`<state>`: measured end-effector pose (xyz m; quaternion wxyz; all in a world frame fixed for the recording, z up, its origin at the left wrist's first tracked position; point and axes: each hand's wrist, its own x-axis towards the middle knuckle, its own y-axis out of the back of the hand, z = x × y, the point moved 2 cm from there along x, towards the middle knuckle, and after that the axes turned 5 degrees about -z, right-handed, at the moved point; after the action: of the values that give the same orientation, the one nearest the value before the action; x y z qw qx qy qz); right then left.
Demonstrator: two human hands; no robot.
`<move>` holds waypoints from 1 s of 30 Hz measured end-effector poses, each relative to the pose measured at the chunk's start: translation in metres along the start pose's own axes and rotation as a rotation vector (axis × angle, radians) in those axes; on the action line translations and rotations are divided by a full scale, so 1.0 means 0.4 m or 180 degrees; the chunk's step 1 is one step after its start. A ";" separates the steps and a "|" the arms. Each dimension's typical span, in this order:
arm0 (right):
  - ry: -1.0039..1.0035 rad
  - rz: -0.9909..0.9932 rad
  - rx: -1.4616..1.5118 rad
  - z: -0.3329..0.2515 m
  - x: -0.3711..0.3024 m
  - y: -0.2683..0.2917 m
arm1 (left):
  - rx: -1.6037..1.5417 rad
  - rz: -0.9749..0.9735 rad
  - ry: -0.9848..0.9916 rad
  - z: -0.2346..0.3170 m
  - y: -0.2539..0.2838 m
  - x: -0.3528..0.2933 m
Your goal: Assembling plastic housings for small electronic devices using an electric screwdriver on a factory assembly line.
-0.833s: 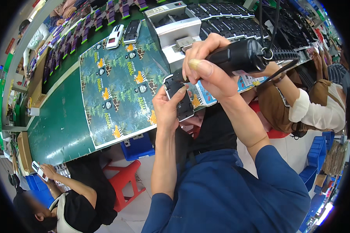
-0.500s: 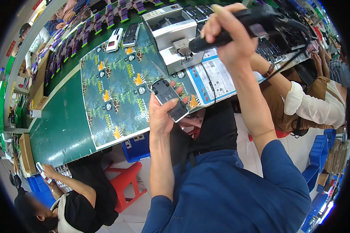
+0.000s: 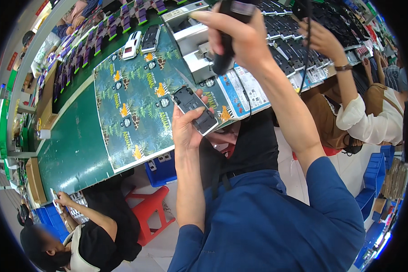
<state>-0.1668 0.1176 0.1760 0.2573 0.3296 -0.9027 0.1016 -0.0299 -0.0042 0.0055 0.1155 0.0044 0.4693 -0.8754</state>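
Observation:
My left hand (image 3: pixel 187 129) is closed round a toy car (image 3: pixel 196 108), its black underside turned up and its pale body edge showing beneath. The thumb presses across the chassis and the fingertips wrap the far side. Above and to the right, my right hand (image 3: pixel 247 43) grips a black corded electric screwdriver (image 3: pixel 225 59). Its lower end points down and stands apart from the car, beside a silver metal box (image 3: pixel 186 40) with an opening in its front. I cannot make out the bit.
On the patterned mat (image 3: pixel 140 99) stand a white toy car (image 3: pixel 132 45) and a dark-bottomed one (image 3: pixel 150 38). Purple-and-green parts (image 3: pixel 97 43) line the far side. Black chassis parts (image 3: pixel 283 59) lie at right, near a co-worker's hand (image 3: pixel 324 43). The screwdriver's cable (image 3: pixel 307 50) hangs there.
My right hand has moved left, and the screwdriver has swung from nearly level to pointing down. The toy car has shifted slightly up and left. A co-worker's hand has come up over the chassis parts.

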 end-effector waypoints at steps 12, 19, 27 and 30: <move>-0.0349 -0.0192 0.0932 -0.049 -0.201 -0.079 | -0.0046 0.0056 0.0071 0.003 0.002 0.018; -0.0392 -0.0255 0.0838 -0.021 -0.202 -0.098 | -0.0629 -0.0152 0.0332 -0.015 0.035 0.036; -0.0308 -0.0460 0.0889 -0.004 -0.193 -0.105 | -0.0672 -0.0052 0.0291 -0.015 0.023 0.033; -0.0425 -0.0372 0.0904 -0.005 -0.198 -0.099 | -0.0644 0.0125 0.0521 -0.019 0.033 0.028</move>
<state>-0.0890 0.1312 0.1362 0.1531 0.4206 -0.8737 0.1908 -0.0390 -0.0074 -0.0109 0.0938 0.0734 0.5629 -0.8179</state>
